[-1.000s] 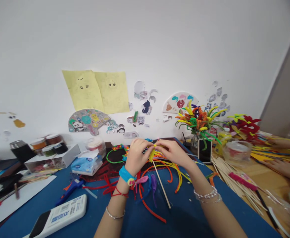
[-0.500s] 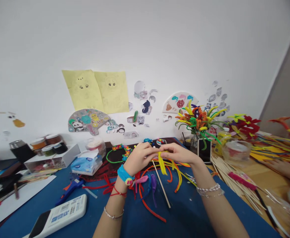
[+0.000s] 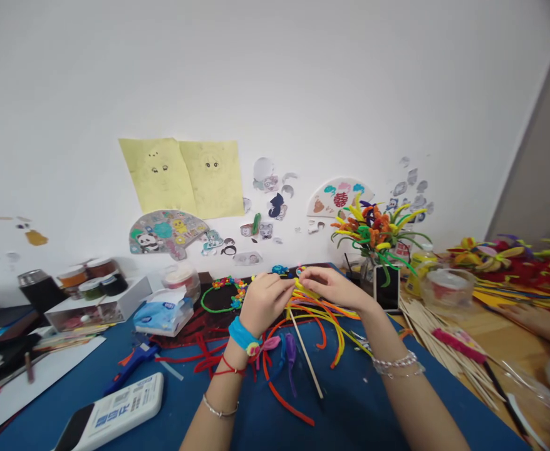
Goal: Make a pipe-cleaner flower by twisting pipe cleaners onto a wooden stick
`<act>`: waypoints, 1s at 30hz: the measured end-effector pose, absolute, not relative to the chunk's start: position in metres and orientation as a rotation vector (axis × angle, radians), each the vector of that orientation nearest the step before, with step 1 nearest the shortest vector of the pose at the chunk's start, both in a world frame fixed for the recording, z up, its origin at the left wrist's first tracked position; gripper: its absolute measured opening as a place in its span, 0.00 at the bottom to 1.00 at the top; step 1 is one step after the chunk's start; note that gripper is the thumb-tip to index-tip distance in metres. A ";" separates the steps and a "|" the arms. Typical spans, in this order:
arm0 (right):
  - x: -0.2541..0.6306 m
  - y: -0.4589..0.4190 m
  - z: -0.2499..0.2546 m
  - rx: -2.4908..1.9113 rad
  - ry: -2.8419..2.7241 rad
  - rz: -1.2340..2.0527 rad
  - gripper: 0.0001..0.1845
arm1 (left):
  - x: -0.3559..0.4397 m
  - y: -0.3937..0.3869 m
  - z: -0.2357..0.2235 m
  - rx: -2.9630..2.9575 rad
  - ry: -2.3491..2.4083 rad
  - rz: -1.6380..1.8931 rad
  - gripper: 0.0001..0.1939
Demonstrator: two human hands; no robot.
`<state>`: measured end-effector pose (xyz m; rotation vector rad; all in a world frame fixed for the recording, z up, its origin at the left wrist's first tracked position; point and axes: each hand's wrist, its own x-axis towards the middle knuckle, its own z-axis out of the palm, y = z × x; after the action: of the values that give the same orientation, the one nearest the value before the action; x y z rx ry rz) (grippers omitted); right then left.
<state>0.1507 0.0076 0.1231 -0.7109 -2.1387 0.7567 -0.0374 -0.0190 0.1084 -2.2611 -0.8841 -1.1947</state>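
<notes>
My left hand (image 3: 266,302) is closed, thumb and fingertips pinching a yellow pipe cleaner (image 3: 299,285). My right hand (image 3: 335,288) meets it from the other side, its curled fingertips on the same yellow piece. Only a small part of that piece shows between the fingers. A thin wooden stick (image 3: 307,357) slants below the hands; its upper end lies close under them, and I cannot tell whether it is touched. Yellow and orange pipe cleaners (image 3: 336,338) fan out beneath my right hand. A purple piece (image 3: 290,354) and a red strand (image 3: 284,404) lie near the stick.
Left on the blue mat are a hot glue gun (image 3: 131,366), a white device (image 3: 115,410) and a tissue pack (image 3: 162,311). A pipe-cleaner bouquet (image 3: 378,232) stands behind a phone (image 3: 387,285) at right. Wooden sticks (image 3: 448,341) and another person's hand (image 3: 533,319) lie farther right.
The yellow loops that hung below my fingers no longer hang there; the yellow piece is mostly hidden between my hands. At far right, several pipe-cleaner flowers have come into view.
</notes>
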 end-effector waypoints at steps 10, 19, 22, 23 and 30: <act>0.146 0.006 0.120 -0.688 -2.208 0.900 0.16 | -0.039 -0.019 0.109 -2.268 -0.821 -1.133 0.09; 0.158 0.013 0.114 -0.598 -2.626 0.905 0.20 | -0.036 -0.026 0.117 -2.666 -0.795 -0.970 0.05; 0.161 0.021 0.107 -0.571 -2.739 0.753 0.17 | -0.032 -0.023 0.112 -2.744 -0.829 -0.863 0.07; 0.161 0.023 0.104 -0.582 -2.759 0.702 0.16 | -0.031 -0.021 0.109 -2.757 -0.853 -0.820 0.08; 0.154 0.037 0.087 -0.841 -2.743 0.355 0.14 | -0.028 -0.005 0.089 -2.700 -1.018 -0.547 0.11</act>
<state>0.1539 0.0368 0.0870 -0.8409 -2.7428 0.3550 -0.0278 -0.0050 0.0894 -2.6996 -1.0182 -0.5467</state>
